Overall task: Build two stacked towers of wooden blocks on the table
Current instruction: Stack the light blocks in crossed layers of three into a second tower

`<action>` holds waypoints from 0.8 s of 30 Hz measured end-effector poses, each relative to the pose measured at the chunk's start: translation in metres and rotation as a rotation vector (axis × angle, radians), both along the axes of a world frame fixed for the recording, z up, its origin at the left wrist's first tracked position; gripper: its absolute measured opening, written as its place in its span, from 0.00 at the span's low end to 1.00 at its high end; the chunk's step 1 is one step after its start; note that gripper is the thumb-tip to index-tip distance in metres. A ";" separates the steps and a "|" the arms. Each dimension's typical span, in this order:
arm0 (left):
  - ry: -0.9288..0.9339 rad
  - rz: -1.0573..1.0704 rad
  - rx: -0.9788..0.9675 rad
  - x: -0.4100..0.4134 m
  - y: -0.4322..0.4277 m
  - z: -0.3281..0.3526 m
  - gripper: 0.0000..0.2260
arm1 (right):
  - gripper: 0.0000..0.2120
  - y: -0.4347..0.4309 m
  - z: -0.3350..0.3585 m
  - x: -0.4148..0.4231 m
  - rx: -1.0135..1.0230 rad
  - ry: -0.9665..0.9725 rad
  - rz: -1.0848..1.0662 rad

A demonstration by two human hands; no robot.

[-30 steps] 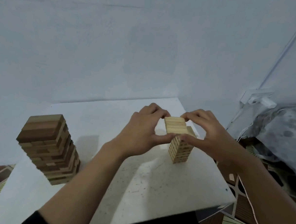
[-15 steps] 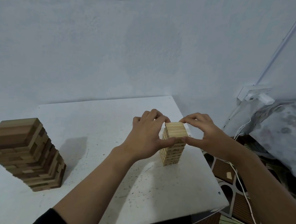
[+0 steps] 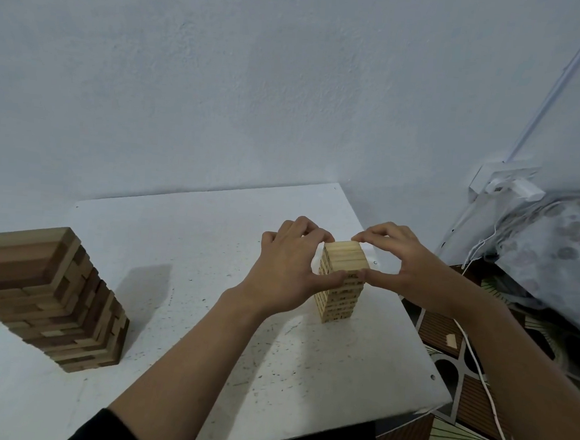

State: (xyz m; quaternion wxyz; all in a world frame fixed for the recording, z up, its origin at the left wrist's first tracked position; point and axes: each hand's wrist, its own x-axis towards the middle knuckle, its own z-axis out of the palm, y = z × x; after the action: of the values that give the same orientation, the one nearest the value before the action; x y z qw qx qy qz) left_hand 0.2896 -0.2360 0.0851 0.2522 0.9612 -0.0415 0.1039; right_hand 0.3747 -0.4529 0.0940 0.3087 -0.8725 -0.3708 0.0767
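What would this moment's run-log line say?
phase: steadying light tower | left hand: pinching its top | right hand: pinching its top | dark tower: standing apart, table left

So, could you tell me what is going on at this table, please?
A person grips the upper part of the pale tower, near the right side of the white table, with the left hand and right hand, fingers curled over its far top edge, seemingly straightening it. A bigger dark-and-light tower stands untouched at the left. What looks like a loose block lies on the floor.
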 end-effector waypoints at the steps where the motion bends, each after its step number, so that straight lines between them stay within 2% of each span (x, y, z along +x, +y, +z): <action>1: -0.001 -0.001 -0.001 0.000 0.000 0.000 0.24 | 0.27 0.000 0.000 0.000 0.003 0.003 -0.003; 16: 0.000 -0.009 -0.034 0.001 0.002 -0.001 0.23 | 0.37 -0.005 -0.010 0.002 0.042 -0.005 -0.026; 24: 0.022 0.002 -0.044 -0.001 0.002 -0.002 0.31 | 0.36 -0.006 -0.011 -0.001 0.080 0.040 -0.049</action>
State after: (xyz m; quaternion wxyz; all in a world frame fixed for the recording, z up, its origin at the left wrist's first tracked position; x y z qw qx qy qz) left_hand 0.2883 -0.2337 0.0833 0.2735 0.9566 -0.0354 0.0946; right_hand 0.3733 -0.4592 0.0831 0.3526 -0.8666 -0.3458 0.0714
